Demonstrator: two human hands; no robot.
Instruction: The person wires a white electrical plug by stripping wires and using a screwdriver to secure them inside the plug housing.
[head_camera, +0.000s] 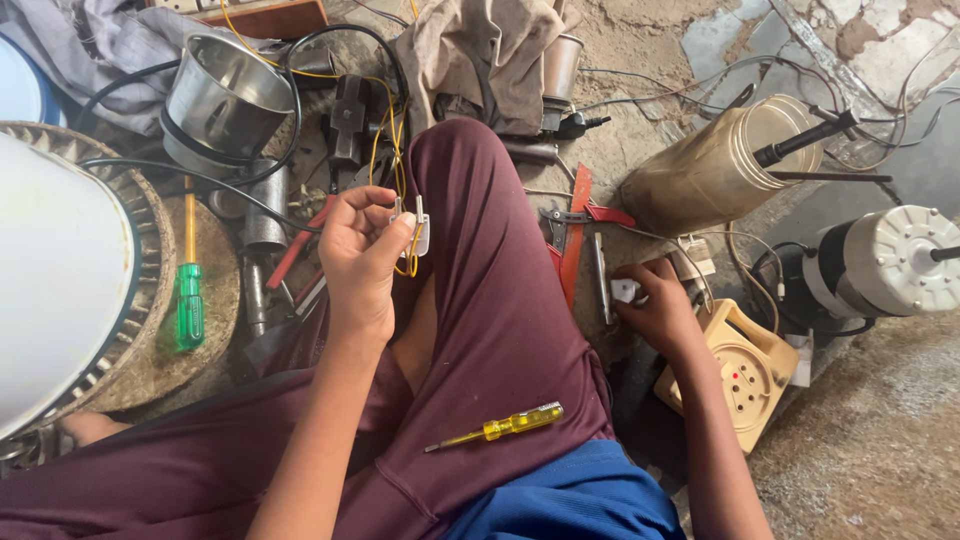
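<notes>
Where the floor is cluttered at far left, a steel bowl (225, 95) lies tipped with a black cable (200, 150) looped around it. A green screwdriver (188, 295) rests nearby. The left hand (355, 260) pinches a small white plug part (415, 228) with yellow wire (385, 130). A yellow screwdriver (500, 427) lies on the maroon lap. The right hand (660, 305) grasps a white piece (624, 290) beside a beige socket box (745, 375). A clear ribbed jar (715, 170) lies far right.

trousers (500, 300) maroon | tester screwdriver (497, 428) yellow | screwdriver (189, 300) green | socket box (745, 375) beige | pliers (590, 213) red
</notes>
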